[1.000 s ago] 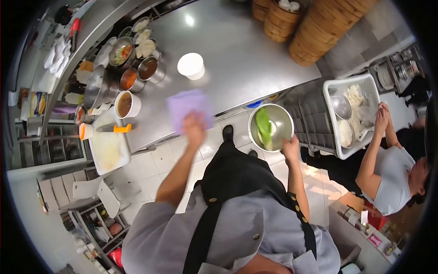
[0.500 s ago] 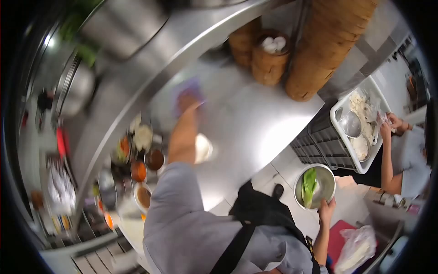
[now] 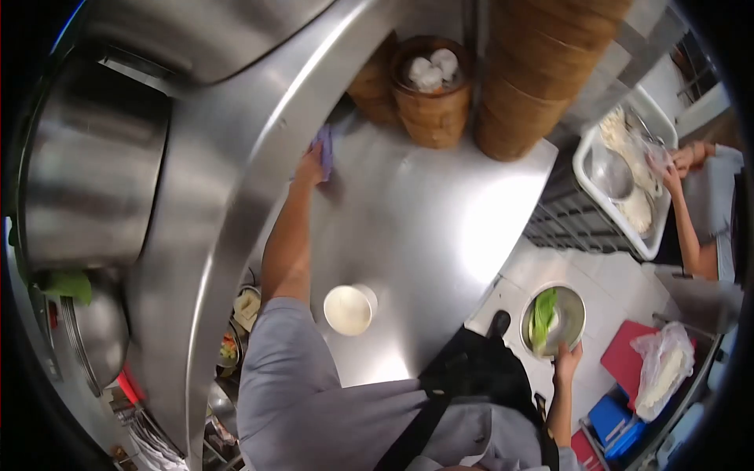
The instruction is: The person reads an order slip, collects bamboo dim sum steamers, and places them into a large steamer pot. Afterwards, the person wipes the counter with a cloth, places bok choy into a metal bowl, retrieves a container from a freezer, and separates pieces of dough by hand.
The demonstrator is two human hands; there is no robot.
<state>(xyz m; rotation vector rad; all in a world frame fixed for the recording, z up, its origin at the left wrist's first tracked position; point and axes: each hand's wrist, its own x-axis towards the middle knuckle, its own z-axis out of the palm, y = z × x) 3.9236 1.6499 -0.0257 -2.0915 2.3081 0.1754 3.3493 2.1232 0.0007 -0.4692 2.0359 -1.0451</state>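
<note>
My left hand (image 3: 311, 165) reaches far out over the steel table (image 3: 416, 228), gripping a purple cloth (image 3: 327, 154) against the surface beneath the raised shelf. Low at my other side, my right hand (image 3: 567, 359) holds a metal bowl (image 3: 580, 314) by its rim. Green leafy vegetable (image 3: 542, 320) lies inside that bowl, along with something pale. A white cup-shaped container (image 3: 348, 309) stands on the table, nearer to my body than the cloth.
Bamboo steamers (image 3: 430, 118) and a tall steamer stack (image 3: 528, 86) line the table's far side. A steel shelf (image 3: 204, 180) with large pots (image 3: 94, 165) borders the left. At right, a co-worker's hands (image 3: 679, 161) work over a white tub (image 3: 650, 250). A red board (image 3: 624, 353) lies lower right.
My left hand has moved the purple cloth across the table, closer to the shelf and the steamers. The view has shifted. My right hand still holds the bowl.
</note>
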